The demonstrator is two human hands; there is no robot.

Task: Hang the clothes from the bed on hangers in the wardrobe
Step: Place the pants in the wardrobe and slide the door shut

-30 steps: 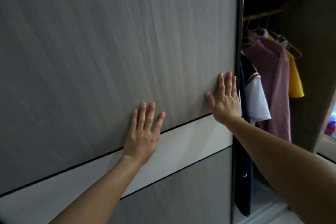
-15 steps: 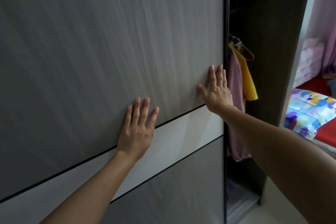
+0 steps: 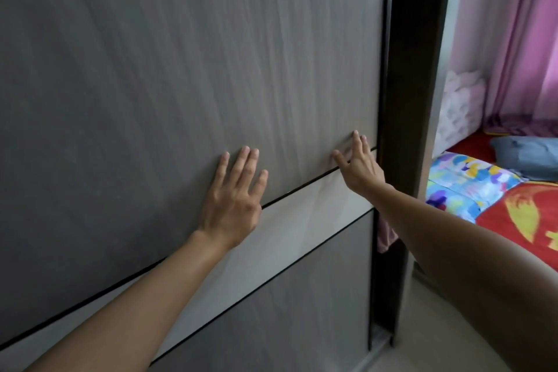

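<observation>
1. The left hand (image 3: 232, 199) lies flat on the wardrobe's sliding door (image 3: 181, 54). Its fingers are straight and spread, it holds nothing, and the palm sits right at the upper black line of the white band (image 3: 302, 220) that crosses the door.
2. The right hand (image 3: 359, 166) is also flat and holds nothing. Its straight fingers press the grey panel just beside the door's right edge, with the heel of the hand over the same band.
3. Both forearms reach up from the lower edge of the view to the door.
4. Between the door's edge and the side wall of the wardrobe (image 3: 419, 54) only a narrow dark gap shows. Low in that gap a bit of a pink garment (image 3: 385, 232) peeks out. No hanger can be made out there.
5. To the right, beyond the wardrobe, stands the bed (image 3: 471, 187) with a bright patterned cover and a red one.
6. A blue-grey cloth (image 3: 525, 157) lies on the far part of the bed. Whether it is clothing cannot be told.
7. Pink curtains (image 3: 513, 39) hang behind the bed, and pale floor (image 3: 437, 326) shows below.
</observation>
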